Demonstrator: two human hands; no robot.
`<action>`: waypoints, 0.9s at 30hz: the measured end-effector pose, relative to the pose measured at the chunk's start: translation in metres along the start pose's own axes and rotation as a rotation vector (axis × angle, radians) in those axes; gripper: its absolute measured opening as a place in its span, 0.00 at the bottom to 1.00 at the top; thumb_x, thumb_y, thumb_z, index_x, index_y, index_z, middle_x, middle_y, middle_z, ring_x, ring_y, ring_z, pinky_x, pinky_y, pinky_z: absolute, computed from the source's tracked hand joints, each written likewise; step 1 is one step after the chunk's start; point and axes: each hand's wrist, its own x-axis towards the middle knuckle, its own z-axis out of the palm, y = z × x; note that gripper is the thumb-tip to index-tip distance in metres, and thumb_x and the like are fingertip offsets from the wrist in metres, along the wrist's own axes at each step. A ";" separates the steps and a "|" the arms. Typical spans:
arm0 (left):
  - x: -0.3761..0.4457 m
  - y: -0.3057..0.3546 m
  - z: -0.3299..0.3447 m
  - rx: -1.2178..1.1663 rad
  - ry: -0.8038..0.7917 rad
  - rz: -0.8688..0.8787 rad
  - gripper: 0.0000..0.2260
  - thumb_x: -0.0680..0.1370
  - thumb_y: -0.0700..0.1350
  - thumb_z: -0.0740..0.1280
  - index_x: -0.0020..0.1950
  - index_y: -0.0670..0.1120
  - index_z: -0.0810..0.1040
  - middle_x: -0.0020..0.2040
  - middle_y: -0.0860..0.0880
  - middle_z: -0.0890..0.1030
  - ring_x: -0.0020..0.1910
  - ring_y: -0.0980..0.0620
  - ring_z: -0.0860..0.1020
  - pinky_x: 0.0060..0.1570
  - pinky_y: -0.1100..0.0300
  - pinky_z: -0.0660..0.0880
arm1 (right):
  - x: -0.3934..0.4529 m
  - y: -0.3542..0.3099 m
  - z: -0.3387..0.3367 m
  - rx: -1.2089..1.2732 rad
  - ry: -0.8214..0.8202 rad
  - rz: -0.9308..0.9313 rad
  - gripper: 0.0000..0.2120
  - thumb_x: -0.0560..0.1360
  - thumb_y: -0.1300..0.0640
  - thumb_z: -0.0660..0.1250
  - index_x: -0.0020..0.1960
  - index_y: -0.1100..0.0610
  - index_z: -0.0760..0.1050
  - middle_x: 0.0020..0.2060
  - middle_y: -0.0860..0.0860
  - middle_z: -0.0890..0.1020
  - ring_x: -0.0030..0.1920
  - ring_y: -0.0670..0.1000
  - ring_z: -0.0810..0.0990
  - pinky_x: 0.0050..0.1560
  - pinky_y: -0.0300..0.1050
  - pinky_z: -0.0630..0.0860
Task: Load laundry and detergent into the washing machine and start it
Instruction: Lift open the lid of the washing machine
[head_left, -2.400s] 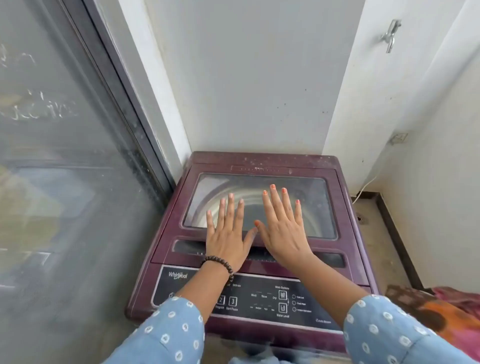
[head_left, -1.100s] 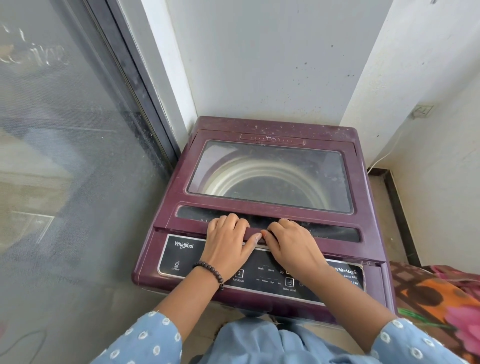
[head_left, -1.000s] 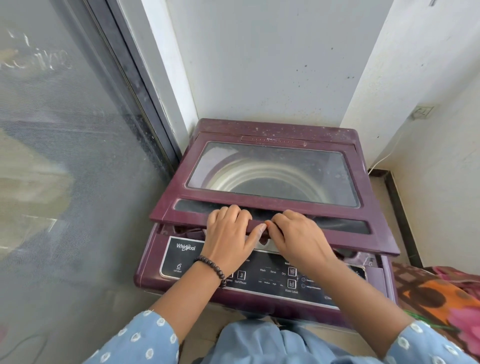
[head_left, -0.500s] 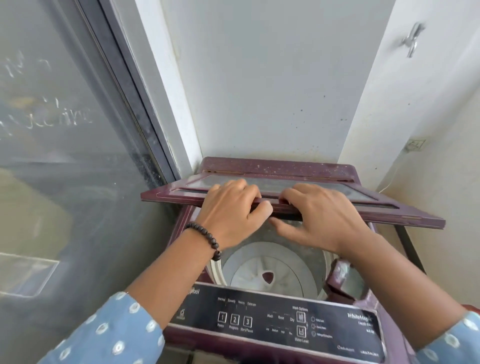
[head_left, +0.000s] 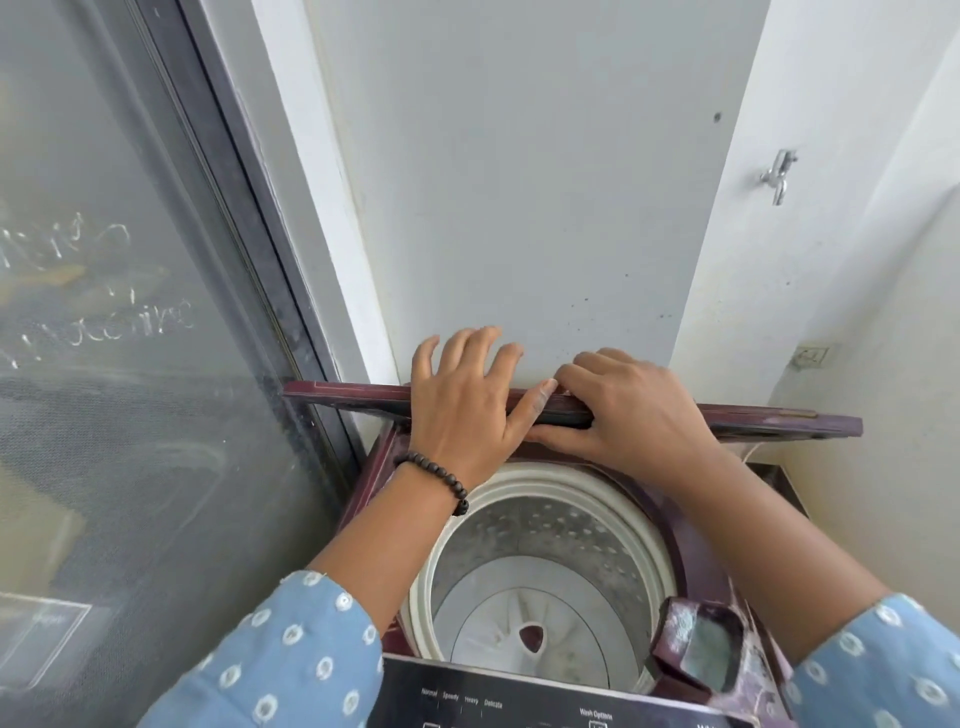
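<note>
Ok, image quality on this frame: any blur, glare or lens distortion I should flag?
Head view: even daylight with no hard shadows; wide-angle bending shows in the slanted door frame and wall corner; the glass door is hazy with faint reflections; both hands, left hand and right hand, the lid and the drum look sharp.

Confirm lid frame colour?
Maroon; the washing machine lid shows it edge-on in the head view.

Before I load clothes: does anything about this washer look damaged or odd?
The maroon detergent compartment at the front right looks scuffed and streaked with whitish residue. The perforated steel drum holds no laundry and shows no damage.
</note>
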 end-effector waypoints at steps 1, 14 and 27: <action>0.004 0.000 0.000 0.012 0.000 -0.008 0.26 0.81 0.64 0.48 0.61 0.49 0.78 0.67 0.46 0.76 0.67 0.45 0.73 0.68 0.41 0.63 | 0.003 0.003 0.001 -0.016 0.016 -0.010 0.26 0.72 0.32 0.60 0.38 0.56 0.74 0.31 0.48 0.74 0.32 0.51 0.73 0.28 0.45 0.69; 0.056 -0.005 0.006 0.125 0.026 -0.030 0.28 0.81 0.63 0.47 0.72 0.49 0.70 0.78 0.43 0.63 0.78 0.43 0.58 0.73 0.32 0.51 | 0.006 0.001 0.024 -0.269 0.099 0.230 0.28 0.79 0.38 0.54 0.67 0.57 0.73 0.67 0.52 0.76 0.73 0.55 0.69 0.72 0.64 0.57; 0.101 -0.008 0.026 0.060 -0.048 -0.123 0.29 0.78 0.65 0.30 0.77 0.57 0.35 0.80 0.49 0.38 0.79 0.46 0.35 0.73 0.42 0.32 | 0.065 0.045 0.033 -0.255 0.042 0.248 0.32 0.80 0.38 0.49 0.75 0.59 0.64 0.73 0.54 0.69 0.75 0.57 0.64 0.74 0.65 0.53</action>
